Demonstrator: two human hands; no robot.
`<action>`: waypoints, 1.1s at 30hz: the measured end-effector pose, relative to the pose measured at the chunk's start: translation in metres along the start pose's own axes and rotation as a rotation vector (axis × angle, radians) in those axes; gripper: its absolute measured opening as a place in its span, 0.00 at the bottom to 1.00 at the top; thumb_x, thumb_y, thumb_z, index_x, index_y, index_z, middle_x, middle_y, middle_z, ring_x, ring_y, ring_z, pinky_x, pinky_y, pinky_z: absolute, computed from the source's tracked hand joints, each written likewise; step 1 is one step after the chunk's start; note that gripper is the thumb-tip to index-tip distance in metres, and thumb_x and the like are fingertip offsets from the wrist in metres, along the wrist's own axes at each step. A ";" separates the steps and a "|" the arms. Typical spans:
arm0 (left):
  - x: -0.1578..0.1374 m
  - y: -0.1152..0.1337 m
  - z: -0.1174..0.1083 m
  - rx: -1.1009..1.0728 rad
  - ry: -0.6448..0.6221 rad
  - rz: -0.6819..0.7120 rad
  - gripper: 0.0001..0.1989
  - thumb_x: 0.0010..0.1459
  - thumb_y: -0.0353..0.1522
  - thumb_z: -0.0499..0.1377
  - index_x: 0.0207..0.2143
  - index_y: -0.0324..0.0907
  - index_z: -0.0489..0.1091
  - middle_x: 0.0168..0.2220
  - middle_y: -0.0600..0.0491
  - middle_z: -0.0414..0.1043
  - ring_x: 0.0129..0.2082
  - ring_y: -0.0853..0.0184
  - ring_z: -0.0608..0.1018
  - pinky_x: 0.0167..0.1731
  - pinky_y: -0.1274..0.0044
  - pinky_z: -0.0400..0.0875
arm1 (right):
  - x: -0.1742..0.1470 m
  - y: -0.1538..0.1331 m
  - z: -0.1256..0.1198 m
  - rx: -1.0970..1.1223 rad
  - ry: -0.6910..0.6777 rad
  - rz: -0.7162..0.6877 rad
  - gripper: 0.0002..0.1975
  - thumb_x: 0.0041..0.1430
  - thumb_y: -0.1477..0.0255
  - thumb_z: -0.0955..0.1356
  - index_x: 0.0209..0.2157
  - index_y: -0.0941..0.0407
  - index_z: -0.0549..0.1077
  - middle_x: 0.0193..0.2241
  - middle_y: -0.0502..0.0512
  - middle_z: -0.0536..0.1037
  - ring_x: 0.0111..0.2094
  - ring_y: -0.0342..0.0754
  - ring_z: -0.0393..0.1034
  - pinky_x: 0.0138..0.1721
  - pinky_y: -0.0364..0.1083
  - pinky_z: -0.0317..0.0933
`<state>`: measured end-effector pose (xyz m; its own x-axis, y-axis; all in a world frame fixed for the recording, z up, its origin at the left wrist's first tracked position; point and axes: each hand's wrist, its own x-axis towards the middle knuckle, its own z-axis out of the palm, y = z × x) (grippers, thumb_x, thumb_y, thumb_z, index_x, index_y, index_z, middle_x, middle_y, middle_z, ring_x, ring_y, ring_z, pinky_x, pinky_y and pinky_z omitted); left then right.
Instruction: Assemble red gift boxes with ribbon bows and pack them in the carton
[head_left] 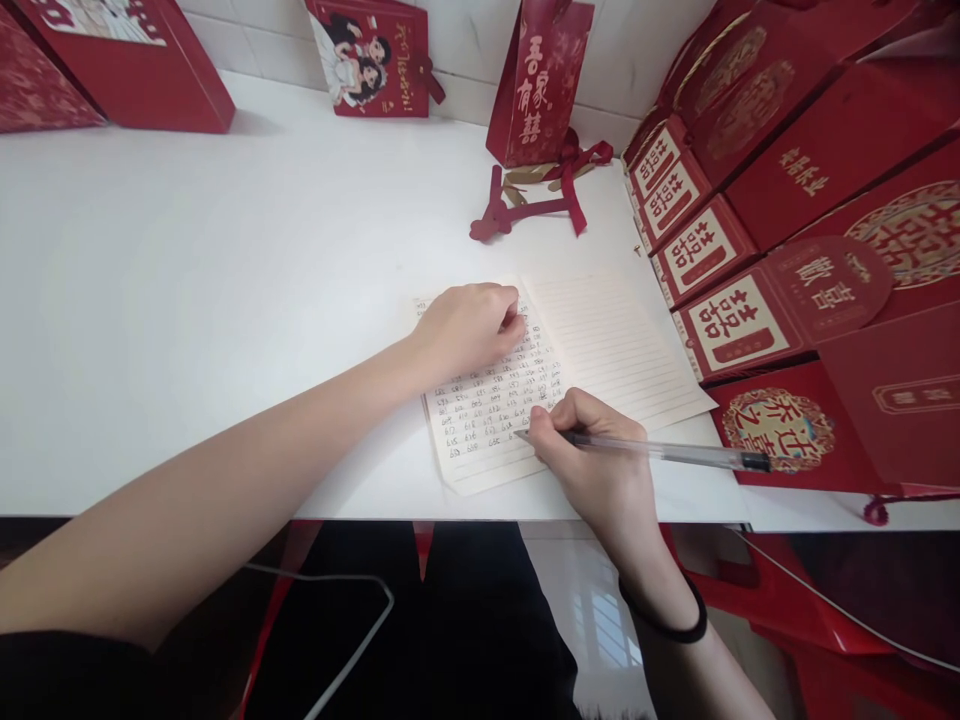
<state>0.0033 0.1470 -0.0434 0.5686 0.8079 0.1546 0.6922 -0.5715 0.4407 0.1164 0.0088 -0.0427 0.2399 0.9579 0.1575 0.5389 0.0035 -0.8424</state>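
An open lined notebook [622, 340] lies on the white table, its left page covered in rows of handwritten numbers. My right hand [604, 455] grips a clear-barrelled pen [682, 452] with a black end; the pen's tip touches the lower part of the left page, at the end of a row of numbers. Across the upper part of that page rests my left hand [476, 325], its fingers curled into a loose fist. Whether anything is inside those fingers is hidden. The left hand covers some of the upper rows.
Red boxes and gift bags [787, 290] crowd the right side, close to the notebook. A red upright box [540, 90] and red ribbon [517, 208] are behind it. More red bags [172, 70] and a card with a printed couple [371, 60] stand along the wall. A white cable [360, 625] hangs below the table [187, 300].
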 end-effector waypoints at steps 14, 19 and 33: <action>0.000 0.000 0.000 -0.001 0.002 0.011 0.10 0.55 0.32 0.50 0.23 0.39 0.64 0.23 0.54 0.67 0.22 0.71 0.66 0.26 0.77 0.59 | 0.000 -0.001 0.001 0.049 0.037 0.038 0.15 0.52 0.73 0.64 0.16 0.57 0.56 0.14 0.45 0.58 0.18 0.39 0.51 0.20 0.39 0.48; -0.001 0.000 -0.001 0.000 -0.001 0.014 0.10 0.54 0.32 0.50 0.23 0.39 0.65 0.23 0.54 0.67 0.21 0.72 0.64 0.24 0.78 0.56 | 0.001 0.000 0.000 0.064 0.012 0.041 0.16 0.53 0.73 0.64 0.16 0.57 0.55 0.14 0.45 0.58 0.18 0.39 0.51 0.19 0.39 0.47; -0.001 -0.001 0.000 0.004 0.009 0.030 0.10 0.55 0.32 0.49 0.24 0.38 0.65 0.24 0.54 0.68 0.21 0.73 0.64 0.23 0.78 0.55 | 0.000 0.001 0.001 0.039 0.006 -0.005 0.16 0.52 0.74 0.64 0.17 0.57 0.52 0.15 0.45 0.53 0.19 0.38 0.46 0.19 0.39 0.45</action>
<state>0.0022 0.1469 -0.0442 0.5853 0.7914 0.1762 0.6764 -0.5964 0.4321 0.1159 0.0093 -0.0437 0.2423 0.9560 0.1651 0.5085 0.0198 -0.8608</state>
